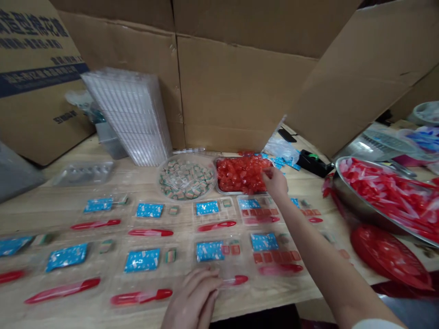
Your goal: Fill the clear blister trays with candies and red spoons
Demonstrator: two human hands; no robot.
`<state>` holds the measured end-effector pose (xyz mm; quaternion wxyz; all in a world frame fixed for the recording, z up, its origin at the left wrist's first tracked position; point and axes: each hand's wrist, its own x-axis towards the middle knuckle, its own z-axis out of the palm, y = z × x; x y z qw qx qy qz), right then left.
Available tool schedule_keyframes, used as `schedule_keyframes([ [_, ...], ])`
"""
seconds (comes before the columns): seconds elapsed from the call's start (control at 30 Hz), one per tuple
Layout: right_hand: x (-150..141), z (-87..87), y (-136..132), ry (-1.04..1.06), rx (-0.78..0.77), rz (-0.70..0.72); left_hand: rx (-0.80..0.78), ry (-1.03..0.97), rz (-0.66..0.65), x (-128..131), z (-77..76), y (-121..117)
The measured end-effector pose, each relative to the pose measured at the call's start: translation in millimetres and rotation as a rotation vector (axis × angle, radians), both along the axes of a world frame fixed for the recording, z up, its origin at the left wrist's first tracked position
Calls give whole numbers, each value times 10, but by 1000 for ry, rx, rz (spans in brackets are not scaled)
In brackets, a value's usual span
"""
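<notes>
Evidently pinching: right hand (274,181) at the heaped red pieces (236,176), left hand (197,292) down at a clear tray (236,265).

Red pieces sit piled in a shallow metal tray (218,188) at mid-bench (305,185); right fingers drawn together at the heap's right side, whether round a piece cannot tell. Left fingers lie close together, slightly bent, over the clear tray's near edge; any grip hidden. Red pieces look light, smooth, perhaps slippery; likely best nipped singly by opposite edges, thumb against forefinger. Clear tray looks thin and flexible, so better steadied at the rim. Writing: carton (30,123) at left reads 造型棉花糖; its blue band starts 汕头市, rest blurred. Blue packet (207,251) patterned in white, no legible brand.
</notes>
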<state>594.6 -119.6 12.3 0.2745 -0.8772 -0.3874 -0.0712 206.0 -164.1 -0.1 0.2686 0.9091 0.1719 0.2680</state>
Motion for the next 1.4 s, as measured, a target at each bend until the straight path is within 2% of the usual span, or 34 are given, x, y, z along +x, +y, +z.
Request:
schedule_keyframes([
  [0.17,128,8,173,8,-17,-52,30,2,-62,72,-29,-88],
  [0.23,149,-13,209,20,-30,-59,37,-10,-47,78,-50,-122],
  [0.37,180,-55,159,27,-47,-49,4,-22,-14,51,-42,-138],
  [0.47,181,-28,104,-6,-54,11,-25,-5,-29,32,-14,-128],
  [0.63,-28,56,-5,-46,-69,94,-15,-8,-43,35,3,-123],
  [0.8,-363,-56,-168,-10,-151,282,-54,24,-25,43,25,-147],
  [0.9,-365,-84,-215,17,-140,282,-71,36,-11,17,39,-169],
  [1.03,-371,15,-311,99,-122,333,-54,77,94,-37,55,-170],
  [1.1,-557,87,-398,155,-105,379,-36,110,129,-52,56,-162],
  [1.17,-888,154,-502,283,-81,496,-40,132,133,-52,48,-155],
  [1.27,-1472,215,-639,528,-90,784,-52,146,126,-42,25,-150],
  [1.33,-1767,210,-684,509,-154,893,-51,155,120,-41,9,-146],
  [1.4,-1934,178,-700,412,-208,937,-48,159,111,-46,-8,-143],
])
